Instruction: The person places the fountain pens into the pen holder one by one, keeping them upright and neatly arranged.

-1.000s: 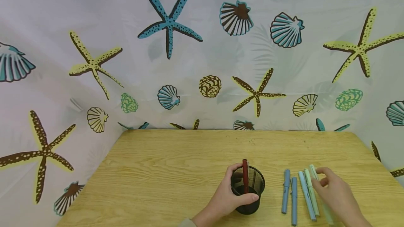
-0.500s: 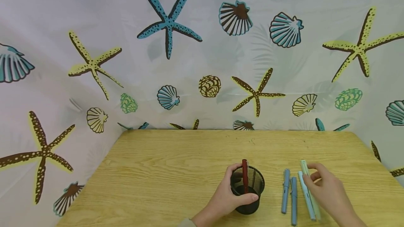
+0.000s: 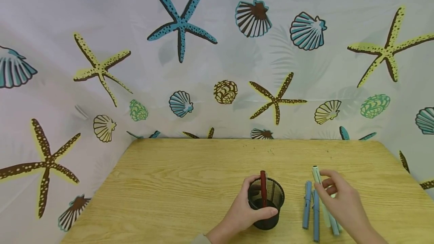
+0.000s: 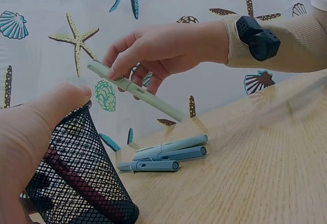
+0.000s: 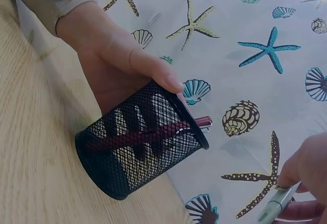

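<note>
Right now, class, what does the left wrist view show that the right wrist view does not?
Only the left wrist view shows the blue pens lying on the table and the whole pale green pen lifted clear in the right hand. Only the right wrist view shows the whole left hand. Both share the black mesh cup with the dark red pen inside.

Pale green pen (image 3: 317, 175) lifted, tilted, beside black mesh cup (image 3: 271, 210).

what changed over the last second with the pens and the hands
The right hand took hold of the pale green pen, lifted it off the table and carried it left toward the mesh cup. The left hand keeps gripping the cup; the red pen and blue pens stayed.
</note>
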### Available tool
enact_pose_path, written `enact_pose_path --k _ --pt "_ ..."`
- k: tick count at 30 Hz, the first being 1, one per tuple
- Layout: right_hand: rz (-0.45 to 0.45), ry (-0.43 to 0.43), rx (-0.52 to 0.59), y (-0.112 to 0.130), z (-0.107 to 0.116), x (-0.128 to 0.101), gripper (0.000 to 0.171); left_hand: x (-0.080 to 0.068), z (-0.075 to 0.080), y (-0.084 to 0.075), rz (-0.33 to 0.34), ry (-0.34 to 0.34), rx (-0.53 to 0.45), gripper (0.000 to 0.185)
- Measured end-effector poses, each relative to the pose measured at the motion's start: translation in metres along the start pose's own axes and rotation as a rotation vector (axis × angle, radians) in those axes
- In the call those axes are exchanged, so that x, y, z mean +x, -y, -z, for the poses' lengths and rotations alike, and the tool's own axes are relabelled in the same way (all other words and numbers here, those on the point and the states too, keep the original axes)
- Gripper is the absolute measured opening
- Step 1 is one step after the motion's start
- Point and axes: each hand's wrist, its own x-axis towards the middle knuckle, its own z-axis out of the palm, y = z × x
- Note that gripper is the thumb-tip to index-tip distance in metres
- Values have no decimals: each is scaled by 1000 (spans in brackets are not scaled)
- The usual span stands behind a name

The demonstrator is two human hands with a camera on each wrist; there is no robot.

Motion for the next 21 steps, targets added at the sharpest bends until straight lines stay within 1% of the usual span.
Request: enact_pose_path --k 3,15,18,21 --pt "53 -54 21 3 -4 -1 29 0 0 0 -2 1 -2 77" --pt "154 -149 105 18 -13 1 27 -1 -1 0 -8 1 -8 76" --pt "193 -191 146 22 -16 3 27 -1 -1 0 -10 2 -10 76" --pt "261 -236 220 25 -18 4 30 -1 -1 0 -14 4 -14 77"
